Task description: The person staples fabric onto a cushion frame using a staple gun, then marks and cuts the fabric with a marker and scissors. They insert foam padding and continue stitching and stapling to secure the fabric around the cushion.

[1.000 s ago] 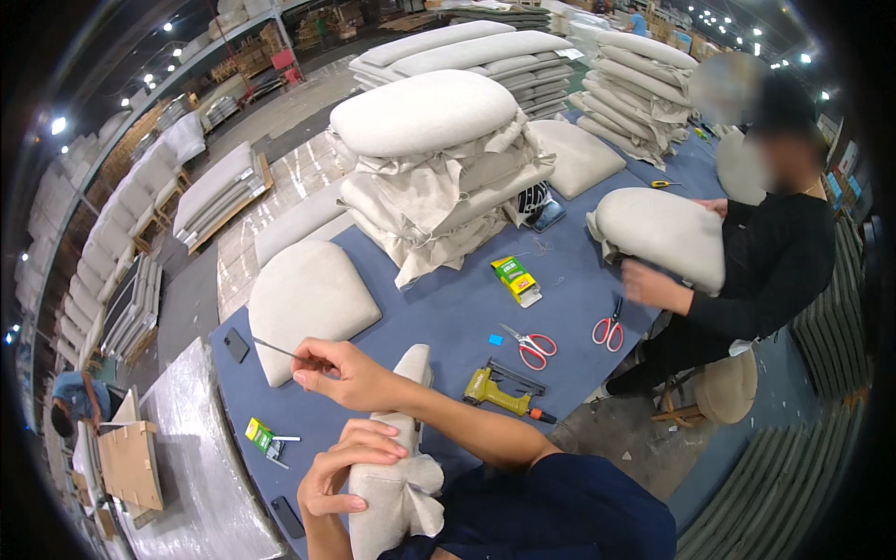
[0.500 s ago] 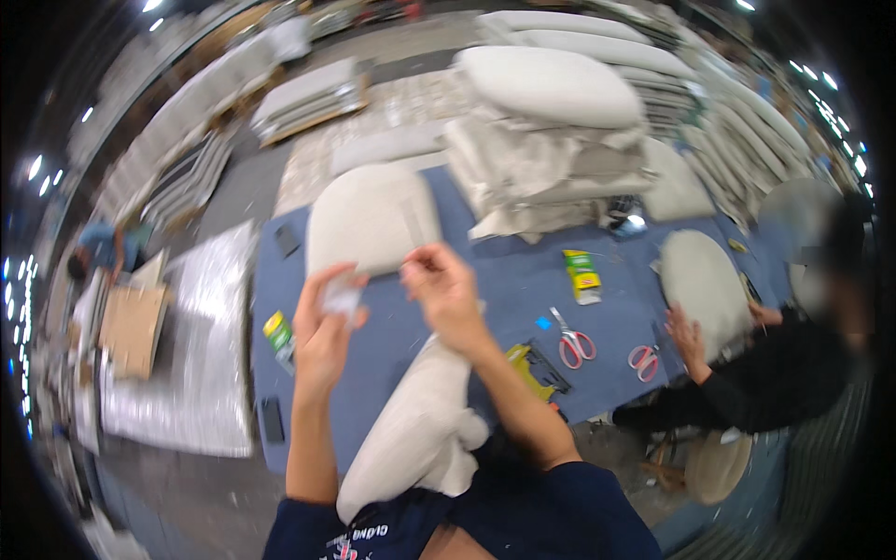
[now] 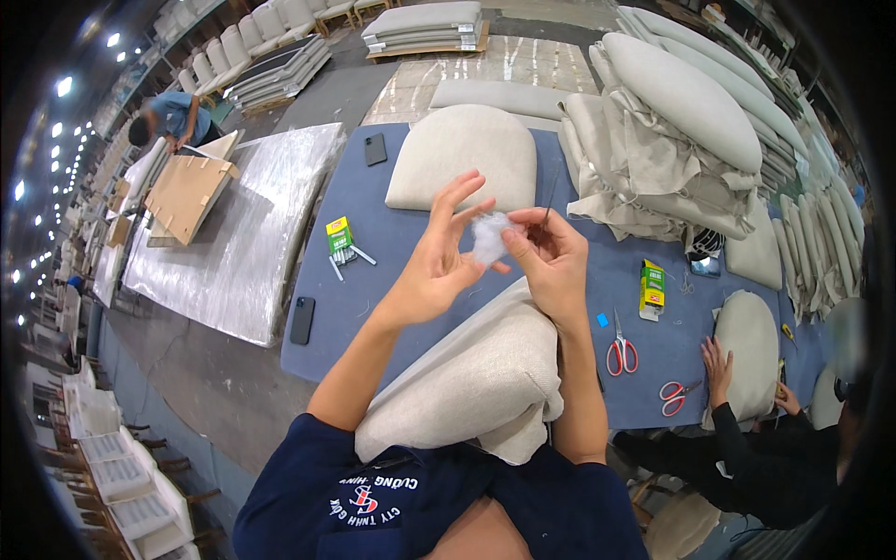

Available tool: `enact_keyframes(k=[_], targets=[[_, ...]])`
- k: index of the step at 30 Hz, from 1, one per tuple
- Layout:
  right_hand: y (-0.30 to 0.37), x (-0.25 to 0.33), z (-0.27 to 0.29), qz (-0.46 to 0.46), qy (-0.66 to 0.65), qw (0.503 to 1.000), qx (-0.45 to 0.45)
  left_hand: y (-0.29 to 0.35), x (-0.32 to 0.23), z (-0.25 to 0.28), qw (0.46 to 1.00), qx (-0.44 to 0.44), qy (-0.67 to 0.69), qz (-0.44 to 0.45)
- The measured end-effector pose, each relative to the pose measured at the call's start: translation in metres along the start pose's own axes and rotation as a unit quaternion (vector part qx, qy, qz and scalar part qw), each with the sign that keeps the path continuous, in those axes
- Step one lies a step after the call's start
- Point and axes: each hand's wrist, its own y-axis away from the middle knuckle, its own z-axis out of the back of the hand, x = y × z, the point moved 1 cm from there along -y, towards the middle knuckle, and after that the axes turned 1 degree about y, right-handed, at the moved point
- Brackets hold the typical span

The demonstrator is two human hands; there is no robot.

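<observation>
A tuft of white fibre stuffing (image 3: 488, 239) is between my two hands above the table. My left hand (image 3: 435, 271) holds its left side between thumb and fingers, the upper fingers spread. On the other side, my right hand (image 3: 557, 266) pinches the tuft with thumb and forefinger. A thin dark metal rod (image 3: 553, 191) sticks up from the right hand; its lower end is hidden in the fingers. Below my hands, a beige fabric-covered cushion (image 3: 467, 378) leans across my lap against the table edge. Another beige seat cushion (image 3: 467, 154) lies just beyond my hands.
Red-handled scissors (image 3: 621, 353), a second pair (image 3: 674, 399) and a green-yellow box (image 3: 651, 289) lie to the right. Phones (image 3: 301, 320) and an opened box (image 3: 338, 235) are left. Covers and cushions (image 3: 653, 149) pile up behind. A co-worker's hand (image 3: 717, 371) rests on a cushion at right.
My hands have come together; the right hand, earlier apart from the white tuft, now pinches it. The view has shifted, and the yellow tool near the scissors is now out of sight.
</observation>
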Motion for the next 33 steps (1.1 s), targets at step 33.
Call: enact_keyframes(k=[33], targets=[[-0.01,-0.01,0.002,-0.002,-0.005,1.0,0.028,-0.001,0.022,0.009,0.983,-0.122,-0.043,0.132]])
